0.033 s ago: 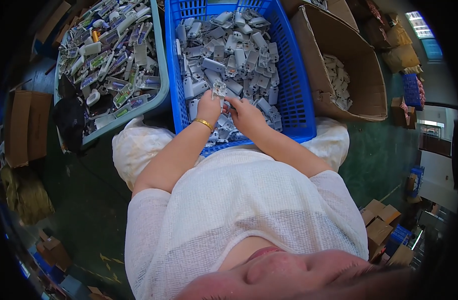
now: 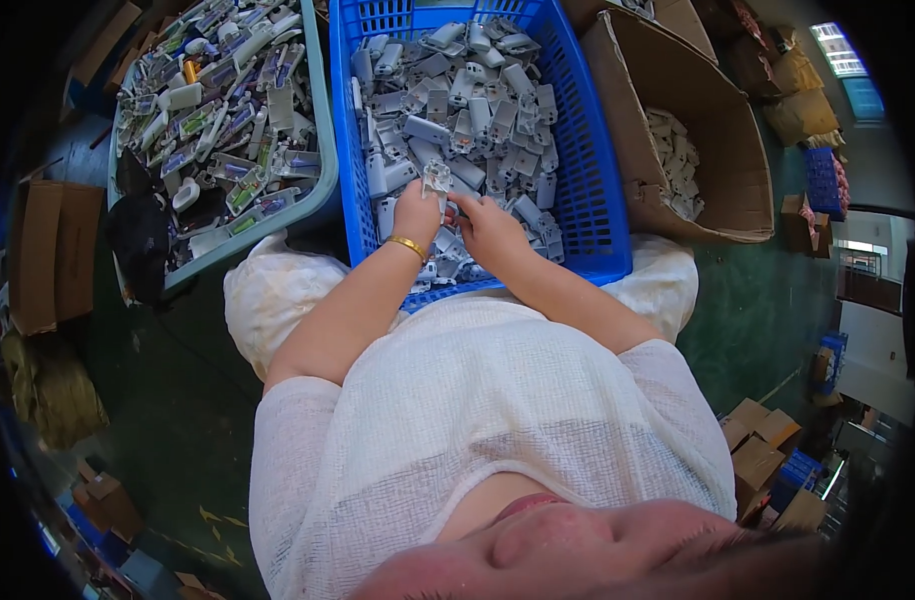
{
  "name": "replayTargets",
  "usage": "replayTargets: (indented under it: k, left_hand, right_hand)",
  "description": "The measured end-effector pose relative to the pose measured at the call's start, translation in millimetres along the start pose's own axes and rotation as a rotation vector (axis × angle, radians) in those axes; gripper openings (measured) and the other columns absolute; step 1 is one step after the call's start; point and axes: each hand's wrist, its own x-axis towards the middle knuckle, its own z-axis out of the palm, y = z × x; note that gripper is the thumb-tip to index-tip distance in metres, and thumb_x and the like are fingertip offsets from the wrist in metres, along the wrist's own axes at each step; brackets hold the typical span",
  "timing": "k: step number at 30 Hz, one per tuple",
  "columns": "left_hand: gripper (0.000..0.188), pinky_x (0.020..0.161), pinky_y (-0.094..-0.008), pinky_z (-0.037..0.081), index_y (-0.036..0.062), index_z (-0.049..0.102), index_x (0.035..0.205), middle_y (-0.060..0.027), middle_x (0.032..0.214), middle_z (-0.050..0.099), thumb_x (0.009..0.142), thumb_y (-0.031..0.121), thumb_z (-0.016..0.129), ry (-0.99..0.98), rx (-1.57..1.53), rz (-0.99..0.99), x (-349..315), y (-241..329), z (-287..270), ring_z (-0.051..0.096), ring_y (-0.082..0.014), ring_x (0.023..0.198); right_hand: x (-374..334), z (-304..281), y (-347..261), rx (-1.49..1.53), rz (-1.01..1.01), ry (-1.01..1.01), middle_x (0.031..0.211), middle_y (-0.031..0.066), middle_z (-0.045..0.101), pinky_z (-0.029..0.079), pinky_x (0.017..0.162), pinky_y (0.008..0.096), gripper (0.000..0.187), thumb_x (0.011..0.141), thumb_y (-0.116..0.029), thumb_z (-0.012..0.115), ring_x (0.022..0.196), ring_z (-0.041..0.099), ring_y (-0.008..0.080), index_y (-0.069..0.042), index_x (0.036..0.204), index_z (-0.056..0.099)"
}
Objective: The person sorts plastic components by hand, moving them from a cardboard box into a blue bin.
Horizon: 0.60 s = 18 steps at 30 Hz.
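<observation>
My left hand (image 2: 418, 212), with a gold bracelet at the wrist, grips a small white plastic casing (image 2: 437, 178). Its open inner side shows small molded details and a trace of orange. My right hand (image 2: 493, 232) meets the left one, its fingers pinched at the near end of the casing; the fingertips partly hide one another. Both hands are above a blue plastic crate (image 2: 593, 190) heaped with similar white casings (image 2: 428, 130). Some of these lie with their hollow side up, others show a smooth outer shell.
Left stands a pale teal tub (image 2: 330, 150) full of mixed plastic device parts (image 2: 228, 110), a black bag (image 2: 138, 240) hanging over its side. On the right, a cardboard box (image 2: 718, 190) holds thin white pieces (image 2: 673, 160). More cartons (image 2: 58, 250) stand on the green floor (image 2: 178, 400).
</observation>
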Motion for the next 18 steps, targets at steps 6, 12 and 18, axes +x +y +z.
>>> replayTargets:
  k: [6, 12, 18]
  left_hand:
    - [0.023, 0.046, -0.0265, 0.047, 0.0014, 0.050, 0.104, -0.0103, 0.083, 0.059, 0.082, 0.004, 0.043, 0.029, -0.097, -0.071, -0.9, 4.2, -3.2, 0.059, -0.0155, 0.057]
    - [0.025, 0.050, -0.0274, 0.051, -0.0012, 0.047, 0.108, -0.0132, 0.090, 0.059, 0.084, 0.004, 0.040, 0.000, 0.063, -0.059, -5.4, 12.2, -2.4, 0.061, -0.0180, 0.062]
    - [0.028, 0.050, -0.0268, 0.050, -0.0004, 0.045, 0.112, -0.0122, 0.088, 0.059, 0.084, 0.003, 0.041, -0.045, 0.040, -0.007, 2.7, -1.7, -3.8, 0.061, -0.0165, 0.059]
  right_hand:
    - [10.1, 3.3, 6.3, 0.089, -0.009, 0.025, 0.090, 0.0141, 0.054, 0.045, 0.068, 0.0390, 0.033, 0.085, -0.017, 0.051, 0.081, 0.056, 0.0311, -0.018, 0.118, 0.048]
    - [7.7, -3.3, 17.8, 0.150, -0.095, -0.048, 0.090, 0.0113, 0.055, 0.044, 0.069, 0.0353, 0.035, 0.084, -0.016, 0.054, 0.079, 0.056, 0.0276, -0.018, 0.118, 0.050]
    - [3.6, -8.3, 18.0, 0.063, -0.128, -0.023, 0.087, 0.0110, 0.054, 0.045, 0.065, 0.0367, 0.035, 0.084, -0.016, 0.053, 0.076, 0.056, 0.0286, -0.021, 0.118, 0.050]
